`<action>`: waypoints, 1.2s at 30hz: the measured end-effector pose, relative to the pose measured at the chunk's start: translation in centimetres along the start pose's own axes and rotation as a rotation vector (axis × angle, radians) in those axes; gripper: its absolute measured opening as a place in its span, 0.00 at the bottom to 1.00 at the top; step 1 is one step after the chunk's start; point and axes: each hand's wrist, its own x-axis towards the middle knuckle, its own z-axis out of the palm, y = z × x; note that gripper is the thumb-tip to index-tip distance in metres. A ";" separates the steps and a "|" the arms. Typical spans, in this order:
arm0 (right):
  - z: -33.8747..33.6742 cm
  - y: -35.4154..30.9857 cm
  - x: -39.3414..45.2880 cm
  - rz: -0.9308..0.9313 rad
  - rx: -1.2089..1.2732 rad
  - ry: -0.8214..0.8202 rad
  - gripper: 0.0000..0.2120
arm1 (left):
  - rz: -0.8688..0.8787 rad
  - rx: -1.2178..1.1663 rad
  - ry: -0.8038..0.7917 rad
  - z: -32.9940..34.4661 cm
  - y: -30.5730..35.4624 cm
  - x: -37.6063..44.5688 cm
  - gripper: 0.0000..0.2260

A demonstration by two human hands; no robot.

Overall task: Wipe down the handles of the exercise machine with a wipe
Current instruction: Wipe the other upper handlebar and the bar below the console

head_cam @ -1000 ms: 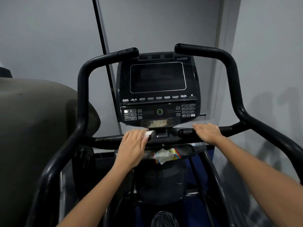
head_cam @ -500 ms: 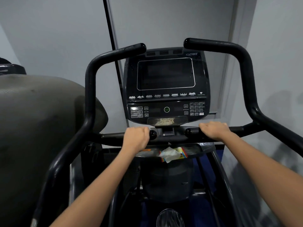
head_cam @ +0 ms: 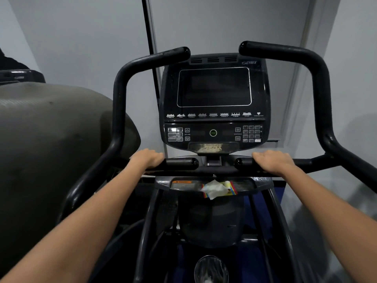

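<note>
The exercise machine has two short inner handles below its console [head_cam: 214,99]. My left hand [head_cam: 148,159] curls over the left inner handle [head_cam: 181,162], a little left of its rounded end. The wipe is hidden under that palm. My right hand [head_cam: 273,161] grips the right inner handle [head_cam: 242,162] with its fingers wrapped over the top. Two tall curved handles rise on either side, the upper left handle [head_cam: 153,58] and the upper right handle [head_cam: 285,52], and neither hand touches them.
A crumpled white and coloured wrapper [head_cam: 216,188] lies on the small tray [head_cam: 183,184] under the handles. A large grey machine housing [head_cam: 51,139] stands close on the left. Grey walls are behind and to the right.
My left hand slid left along the left inner handle, away from its end, and the white corner of the wipe no longer shows. My right hand kept its grip.
</note>
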 end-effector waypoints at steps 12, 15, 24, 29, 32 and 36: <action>0.7 0.8 0.7 -0.041 0.005 0.034 0.23 | 0.389 -0.189 0.847 7.6 2.2 -4.7 0.15; 0.5 0.6 0.7 -0.037 -0.003 0.027 0.23 | 0.248 -0.084 0.818 7.0 -1.3 -3.0 0.19; 0.9 0.5 0.8 -0.057 -0.016 0.054 0.25 | 0.152 -0.639 0.803 8.6 9.7 -6.4 0.21; 1.0 0.5 0.5 -0.071 0.000 0.068 0.27 | -0.167 -1.226 0.791 8.5 13.3 -7.5 0.27; 1.3 0.7 0.5 -0.090 -0.009 0.083 0.29 | -0.483 -1.717 0.629 5.6 12.8 -6.7 0.27; 1.3 0.8 0.6 -0.088 -0.035 0.085 0.27 | -0.776 -2.185 0.422 3.5 8.9 -4.5 0.23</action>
